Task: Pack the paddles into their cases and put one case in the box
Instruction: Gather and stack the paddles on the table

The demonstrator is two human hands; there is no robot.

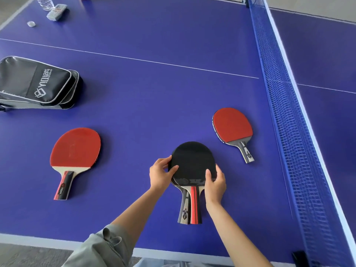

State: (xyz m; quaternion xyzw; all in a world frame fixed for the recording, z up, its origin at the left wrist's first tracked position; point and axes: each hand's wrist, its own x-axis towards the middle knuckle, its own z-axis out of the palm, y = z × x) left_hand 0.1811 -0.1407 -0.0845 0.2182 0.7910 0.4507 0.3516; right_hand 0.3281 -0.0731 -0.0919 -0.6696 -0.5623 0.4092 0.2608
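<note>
Two paddles lie stacked near the table's front edge, black face up [192, 162], their two handles side by side and pointing at me. My left hand [160, 174] grips the left rim of the stack and my right hand [214, 183] grips the right rim. A red-faced paddle [75, 149] lies to the left, another red-faced paddle [232, 125] to the right near the net. Two black paddle cases [36, 83] lie stacked at the far left. No box is in view.
The blue table [154, 93] has a net [285, 105] along its right side. At the back left stand a water bottle [44, 2], a small grey packet [57, 12] and a small white cap [31, 23].
</note>
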